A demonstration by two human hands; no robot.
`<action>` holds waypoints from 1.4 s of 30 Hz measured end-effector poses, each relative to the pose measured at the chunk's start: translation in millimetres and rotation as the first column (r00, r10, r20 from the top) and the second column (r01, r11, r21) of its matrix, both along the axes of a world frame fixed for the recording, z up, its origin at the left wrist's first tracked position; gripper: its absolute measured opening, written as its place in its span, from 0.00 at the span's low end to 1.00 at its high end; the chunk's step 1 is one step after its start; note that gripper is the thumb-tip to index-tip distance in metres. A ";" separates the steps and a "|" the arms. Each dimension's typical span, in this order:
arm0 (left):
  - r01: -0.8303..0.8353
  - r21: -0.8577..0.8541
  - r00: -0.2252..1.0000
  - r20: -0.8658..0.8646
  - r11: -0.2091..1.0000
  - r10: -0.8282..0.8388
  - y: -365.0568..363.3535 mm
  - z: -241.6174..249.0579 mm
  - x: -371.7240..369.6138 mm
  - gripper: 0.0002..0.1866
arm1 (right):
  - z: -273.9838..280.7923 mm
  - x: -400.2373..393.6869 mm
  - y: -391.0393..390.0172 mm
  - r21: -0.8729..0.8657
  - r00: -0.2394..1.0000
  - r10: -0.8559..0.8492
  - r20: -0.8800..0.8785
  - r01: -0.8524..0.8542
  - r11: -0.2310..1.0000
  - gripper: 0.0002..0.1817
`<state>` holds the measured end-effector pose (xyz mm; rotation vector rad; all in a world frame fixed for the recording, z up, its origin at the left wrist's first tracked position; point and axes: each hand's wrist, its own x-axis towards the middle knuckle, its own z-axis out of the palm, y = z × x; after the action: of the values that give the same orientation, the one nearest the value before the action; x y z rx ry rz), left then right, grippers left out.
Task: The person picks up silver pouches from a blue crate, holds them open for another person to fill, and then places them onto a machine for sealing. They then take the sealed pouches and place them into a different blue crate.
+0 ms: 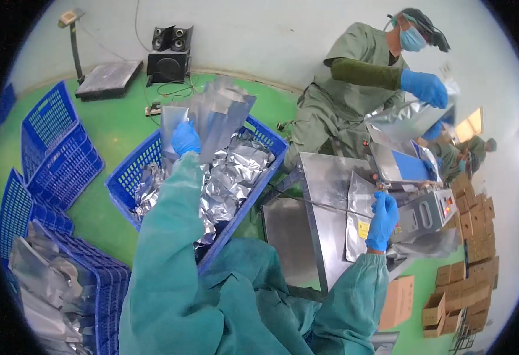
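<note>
My left hand [186, 139], in a blue glove, reaches over the blue crate [215, 251] with its fingers closed on a flat silver foil pouch [172, 123]. More upright foil pouches [221, 112] stand just beyond it, and crumpled silver packs [235, 171] fill the crate below. My right hand [383, 222], also gloved in blue, hovers above the steel table [321, 183] with its fingers curled together; what they hold, if anything, is hidden. Beside it lies a silver pouch with a yellow label [359, 207]. The grey sealing machine [419, 213] is close to its right.
Across the table a co-worker [354, 89] in green handles a large foil bag [410, 115]. Blue crates [64, 148] are stacked at left, one holding foil pouches [46, 296]. A floor scale [108, 80] and speakers [169, 53] stand behind. Cardboard boxes [472, 278] are piled at right.
</note>
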<state>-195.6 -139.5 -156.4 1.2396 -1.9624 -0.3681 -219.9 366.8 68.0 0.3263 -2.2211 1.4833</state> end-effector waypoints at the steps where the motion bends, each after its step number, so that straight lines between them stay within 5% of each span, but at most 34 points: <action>1: 0.046 -0.102 0.993 -0.104 0.994 -0.057 -1.2 -1.3 2.7 0.14 | -0.9 -1.6 3.2 0.024 1.000 0.008 0.019 -0.008 1.000 0.10; 5: 0.104 -0.244 0.958 -0.236 0.964 -0.163 7.8 24.7 17.7 0.11 | -0.7 1.8 -7.9 0.058 0.989 0.095 0.114 -0.103 0.993 0.12; 7: 0.272 -0.528 0.816 -0.316 0.804 -0.484 22.8 67.0 27.2 0.08 | -5.5 3.9 -17.6 0.092 0.979 0.130 0.156 -0.146 0.985 0.11; 8: 0.302 -0.532 0.806 -0.301 0.791 -0.510 33.3 95.4 30.0 0.08 | -7.2 4.9 -21.5 0.137 0.965 0.181 0.192 -0.209 0.968 0.11; 11: 0.572 -0.538 0.604 -0.234 0.619 -0.762 73.2 193.5 32.5 0.06 | -12.2 1.2 -31.9 0.168 0.899 0.292 0.326 -0.359 0.918 0.12; 13: 0.809 -0.456 0.272 -0.268 0.370 -0.924 102.6 247.2 32.6 0.08 | -6.1 -4.0 -35.9 0.199 0.869 0.311 0.385 -0.407 0.892 0.14; 15: 0.873 -0.406 0.169 -0.268 0.270 -0.949 136.0 286.3 30.2 0.08 | -1.8 -16.3 -32.8 0.197 0.866 0.300 0.400 -0.401 0.895 0.16; 18: 0.917 -0.370 0.070 -0.217 0.148 -0.974 175.7 314.7 11.6 0.11 | 7.7 -33.0 -24.3 -0.064 0.825 0.435 0.361 -0.443 0.894 0.19; 20: 0.938 -0.294 0.083 -0.325 0.184 -0.942 200.7 312.0 -14.4 0.12 | 14.5 -43.5 -15.3 -0.131 0.833 0.541 0.115 -0.528 0.839 0.23; 22: 0.911 -0.364 0.078 -0.306 0.193 -0.949 241.3 315.5 -29.9 0.13 | 28.8 -41.0 9.0 -0.171 0.798 0.583 0.152 -0.560 0.811 0.22; 25: 0.945 -0.186 0.192 -0.357 0.271 -0.914 295.3 317.6 -52.6 0.12 | 48.1 -29.0 45.0 -0.344 0.739 0.651 0.176 -0.573 0.744 0.23; 26: 0.955 -0.210 0.081 -0.493 0.209 -0.866 312.3 316.1 -59.3 0.12 | 50.1 -30.1 56.7 -0.347 0.734 0.655 0.178 -0.576 0.740 0.23; 28: 0.957 -0.237 -0.016 -0.619 0.167 -0.786 339.5 309.4 -70.1 0.12 | 57.5 -30.7 77.8 -0.600 0.584 0.811 0.029 -0.639 0.481 0.23; 30: 0.895 -0.382 -0.096 -0.672 0.232 -0.735 358.2 299.6 -77.9 0.15 | 52.3 -18.4 88.4 -0.613 0.625 0.780 -0.016 -0.623 0.486 0.19; 31: 0.935 -0.182 0.120 -0.643 0.303 -0.756 357.1 288.9 -83.4 0.17 | 46.4 -19.7 91.2 -0.477 0.693 0.721 -0.001 -0.634 0.609 0.19; 33: 0.909 -0.190 0.169 -0.643 0.370 -0.747 368.6 257.7 -101.3 0.18 | 27.5 -22.2 88.8 -0.293 0.800 0.596 0.064 -0.556 0.778 0.23; 34: 0.883 -0.199 0.211 -0.640 0.425 -0.739 372.2 242.3 -113.4 0.18 | 12.4 -25.0 86.6 0.010 0.877 0.480 -0.025 -0.480 0.877 0.27; 35: 0.898 -0.155 0.192 -0.704 0.413 -0.683 368.8 226.9 -123.5 0.17 | 6.6 -21.0 80.4 0.122 0.928 0.368 -0.061 -0.359 0.925 0.28; 39: 0.956 -0.017 0.188 -0.726 0.291 -0.661 368.2 227.8 -114.3 0.17 | 3.1 -20.9 54.1 0.222 0.963 0.126 -0.237 -0.073 0.972 0.19; 42: 0.960 -0.179 0.083 -0.545 0.213 -0.835 356.8 214.4 -123.2 0.13 | 4.4 -37.8 43.4 0.380 0.954 0.149 -0.262 -0.040 0.924 0.10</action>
<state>-318.8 217.4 58.0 -0.3060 -1.9083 -1.4647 -257.7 410.2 72.3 0.7318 -2.2578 0.9718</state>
